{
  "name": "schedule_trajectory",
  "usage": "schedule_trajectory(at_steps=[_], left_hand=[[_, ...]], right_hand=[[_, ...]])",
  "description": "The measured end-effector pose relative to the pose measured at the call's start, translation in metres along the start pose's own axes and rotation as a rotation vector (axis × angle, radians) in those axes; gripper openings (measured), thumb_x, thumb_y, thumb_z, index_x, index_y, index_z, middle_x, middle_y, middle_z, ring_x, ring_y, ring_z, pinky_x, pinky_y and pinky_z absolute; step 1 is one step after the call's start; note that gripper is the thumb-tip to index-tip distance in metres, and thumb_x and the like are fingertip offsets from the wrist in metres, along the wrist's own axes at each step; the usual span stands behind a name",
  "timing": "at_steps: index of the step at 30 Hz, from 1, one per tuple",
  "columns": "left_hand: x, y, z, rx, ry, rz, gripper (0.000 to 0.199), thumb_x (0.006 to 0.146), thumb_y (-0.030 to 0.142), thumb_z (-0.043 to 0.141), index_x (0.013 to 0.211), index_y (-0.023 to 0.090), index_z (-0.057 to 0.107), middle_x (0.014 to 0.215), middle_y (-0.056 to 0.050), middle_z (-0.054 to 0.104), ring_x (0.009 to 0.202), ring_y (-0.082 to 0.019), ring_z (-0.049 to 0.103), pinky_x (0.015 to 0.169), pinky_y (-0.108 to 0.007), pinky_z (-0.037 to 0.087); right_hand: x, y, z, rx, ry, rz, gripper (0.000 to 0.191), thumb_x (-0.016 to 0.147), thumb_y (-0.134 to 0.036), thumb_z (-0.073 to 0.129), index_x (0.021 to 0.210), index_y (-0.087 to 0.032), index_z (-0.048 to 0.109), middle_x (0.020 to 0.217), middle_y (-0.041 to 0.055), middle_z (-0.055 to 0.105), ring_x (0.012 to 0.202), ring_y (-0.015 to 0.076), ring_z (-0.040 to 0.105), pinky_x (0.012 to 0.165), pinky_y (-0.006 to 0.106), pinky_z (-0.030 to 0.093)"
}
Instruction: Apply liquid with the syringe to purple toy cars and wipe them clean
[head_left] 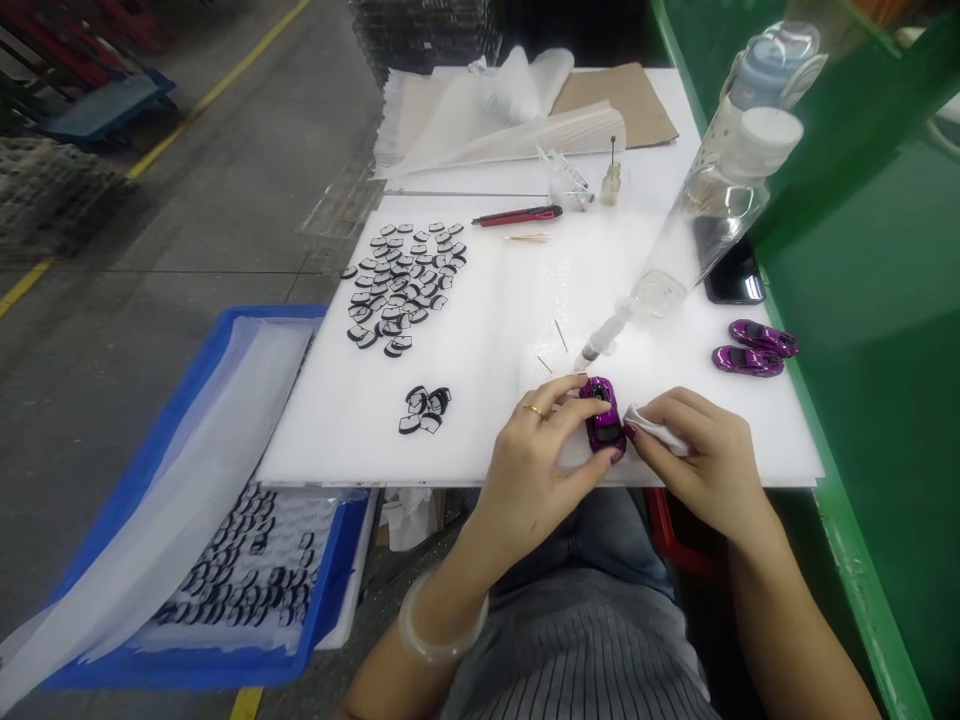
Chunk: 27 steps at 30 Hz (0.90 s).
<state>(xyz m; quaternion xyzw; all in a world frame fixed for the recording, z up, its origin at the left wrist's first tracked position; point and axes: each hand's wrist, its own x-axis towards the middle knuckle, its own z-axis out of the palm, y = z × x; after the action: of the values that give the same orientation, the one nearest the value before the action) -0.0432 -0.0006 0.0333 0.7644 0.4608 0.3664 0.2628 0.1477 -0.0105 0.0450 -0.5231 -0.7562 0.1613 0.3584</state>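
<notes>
Left hand (531,472) grips magenta toy car (602,415) steady between thumb and fingers at tabletop (465,420) front edge; right hand (703,462) pinches white cloth (655,430) against it.

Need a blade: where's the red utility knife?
In the head view, the red utility knife lies upper centre, right of the black pieces, just above wooden sticks.
</notes>
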Motion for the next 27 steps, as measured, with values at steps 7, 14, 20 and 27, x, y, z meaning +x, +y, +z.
schedule_trajectory(at_steps=[7, 14, 20, 27], left_hand=[[-0.001, -0.001, -0.001, 0.006, 0.001, -0.010, 0.036, 0.076, 0.013, 0.077, 0.110, 0.021, 0.067, 0.131, -0.011, 0.062, 0.119, -0.028, 0.061, 0.104, -0.048, 0.052], [0.004, 0.000, 0.002, -0.097, 0.045, -0.067, 0.020, 0.080, 0.018, 0.075, 0.099, 0.021, 0.073, 0.122, -0.010, 0.068, 0.110, -0.027, 0.066, 0.098, -0.047, 0.054], [0.006, 0.001, 0.009, -0.032, 0.140, -0.100, 0.015, 0.085, 0.011, 0.065, 0.091, 0.021, 0.075, 0.112, -0.008, 0.072, 0.103, -0.026, 0.068, 0.089, -0.043, 0.058], [-0.003, -0.008, 0.010, 0.034, 0.135, 0.005, 0.036, 0.096, 0.009, 0.042, 0.125, 0.018, 0.061, 0.122, -0.009, 0.070, 0.114, -0.021, 0.064, 0.097, -0.039, 0.055]], right_hand=[[-0.021, 0.001, 0.018, -0.218, 0.196, -0.295, 0.016, 0.085, -0.013, 0.064, 0.098, -0.018, 0.071, 0.096, 0.0106, 0.066, 0.070, 0.0151, 0.064, 0.058, 0.027, 0.053], [0.016, 0.007, -0.013, -0.161, 0.216, -0.109, 0.006, 0.088, -0.016, 0.064, 0.092, -0.020, 0.067, 0.079, 0.0027, 0.068, 0.063, 0.0127, 0.062, 0.056, 0.025, 0.049], [0.046, 0.014, -0.016, -0.365, 0.286, 0.044, 0.030, 0.083, -0.024, 0.065, 0.112, -0.018, 0.060, 0.096, 0.0085, 0.071, 0.084, 0.0238, 0.066, 0.073, 0.037, 0.052], [-0.001, -0.037, 0.038, -0.375, 0.189, 0.038, 0.039, 0.086, -0.028, 0.058, 0.121, -0.012, 0.054, 0.087, 0.0087, 0.070, 0.073, 0.0233, 0.066, 0.061, 0.035, 0.053]])
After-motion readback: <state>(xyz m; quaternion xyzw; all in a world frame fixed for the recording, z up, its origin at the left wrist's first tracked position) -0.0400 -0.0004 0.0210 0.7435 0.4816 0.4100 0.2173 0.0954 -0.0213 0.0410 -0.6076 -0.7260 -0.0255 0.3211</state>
